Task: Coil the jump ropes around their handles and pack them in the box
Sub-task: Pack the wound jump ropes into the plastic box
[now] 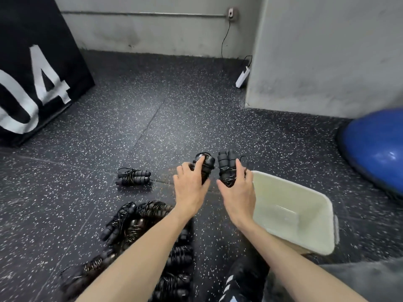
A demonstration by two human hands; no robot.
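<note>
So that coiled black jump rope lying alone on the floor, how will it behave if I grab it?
The lone black coiled jump rope probably lifts as one compact bundle, since cord is wrapped tightly round both handles. It looks light. A loose loop at its left end may snag or unwind, and the rounded ribbed handles could roll slightly if pushed.

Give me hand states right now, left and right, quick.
Left hand: closed on a coiled jump rope.
Right hand: closed on a second coiled rope, beside the box.
</note>
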